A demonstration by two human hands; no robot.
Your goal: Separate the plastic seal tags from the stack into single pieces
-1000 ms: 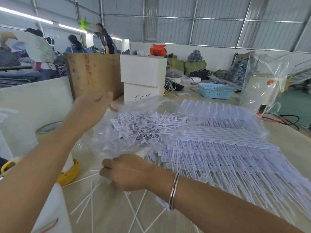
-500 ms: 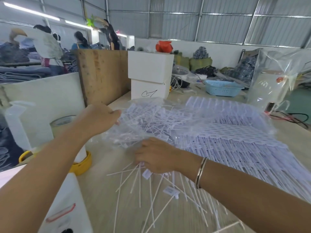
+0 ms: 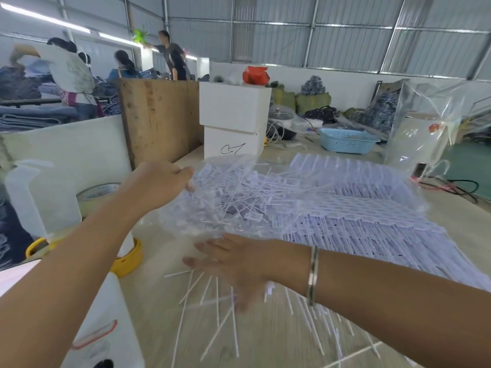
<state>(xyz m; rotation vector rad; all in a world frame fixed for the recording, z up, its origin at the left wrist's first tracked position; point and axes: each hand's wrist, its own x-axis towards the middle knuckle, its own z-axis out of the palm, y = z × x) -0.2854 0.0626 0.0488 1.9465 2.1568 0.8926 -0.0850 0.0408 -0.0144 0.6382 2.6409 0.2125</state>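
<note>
The left hand (image 3: 164, 179) is up at the near-left edge of a clear plastic bag (image 3: 228, 197), fingers curled onto the film and gripping it, holding that edge lifted off the table (image 3: 148, 309). Inside the bag lies a tangled heap of loose tags (image 3: 233, 200), white heads and thin tails pointing every way. The right hand (image 3: 236, 264) is low over the table just in front of the bag, palm down, fingers straight and spread, blurred, holding nothing. A metal bangle (image 3: 313, 274) sits on that wrist. Under and around the right hand, scattered single tags (image 3: 218, 309) lie fanned on the light wood surface, thin white tails crossing one another. To the right, the stack of joined seal tags (image 3: 358, 216) stretches in flat, overlapping white rows across the table, partly under clear film, running toward the lower right behind the right forearm. Beyond the bag, 2 white boxes (image 3: 233, 120) stand stacked, the lower 1 with a black scribble on its face. A blue basket (image 3: 345, 140) rests farther back on the right. At left, a roll of tape (image 3: 97, 193) sits atop a white cylinder, with a yellow ring (image 3: 130, 258) around its base. People stand among piled fabric in the far left background.
</note>
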